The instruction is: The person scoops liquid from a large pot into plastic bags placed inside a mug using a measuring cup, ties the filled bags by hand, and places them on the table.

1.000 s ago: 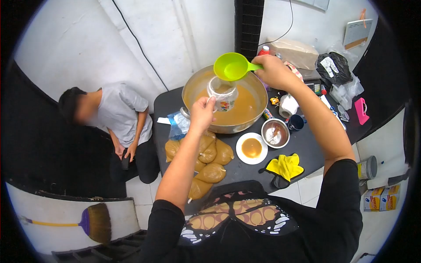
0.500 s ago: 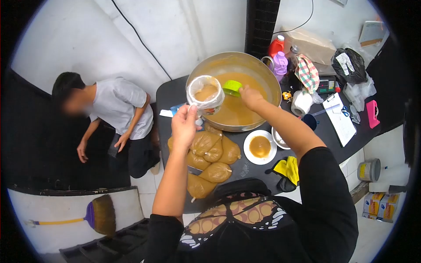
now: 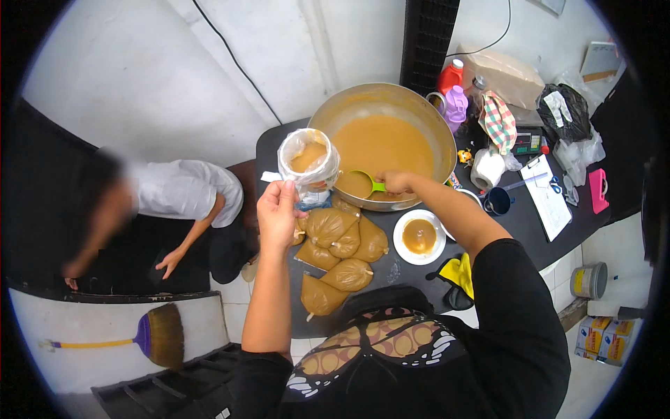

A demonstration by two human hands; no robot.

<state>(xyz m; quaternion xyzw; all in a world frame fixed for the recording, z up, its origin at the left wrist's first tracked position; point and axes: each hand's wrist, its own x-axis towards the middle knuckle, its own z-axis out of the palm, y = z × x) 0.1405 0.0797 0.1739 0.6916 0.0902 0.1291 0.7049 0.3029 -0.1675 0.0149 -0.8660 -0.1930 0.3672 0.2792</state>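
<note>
My left hand [image 3: 277, 213] grips a tub lined with a clear plastic bag [image 3: 323, 170], holding it upright beside the left rim of a large metal basin [image 3: 436, 119]. Thick brown sauce shows inside the tub. Closed around the handle of a green measuring scoop [image 3: 378, 187], my right hand [image 3: 399, 183] is at the basin's near side. The scoop's bowl faces up and is full of brown sauce, over the sauce [image 3: 384, 143] in the basin. Just below my left hand lie several tied plastic bags of brown sauce [image 3: 333, 227].
A white plate [image 3: 399, 241] with brown sauce and a yellow-black cloth item [image 3: 457, 272] are near me. Right: a dark mug [image 3: 497, 201], tissue roll [image 3: 485, 169], clipboard [image 3: 551, 209], scale [image 3: 527, 141], and bottles [image 3: 455, 108]. A person [image 3: 188, 192] bends down at the left.
The scoop has gone from beside the tub's mouth down to the basin's near side, and now holds sauce. The tub shifted slightly left. The other person bent lower and further left.
</note>
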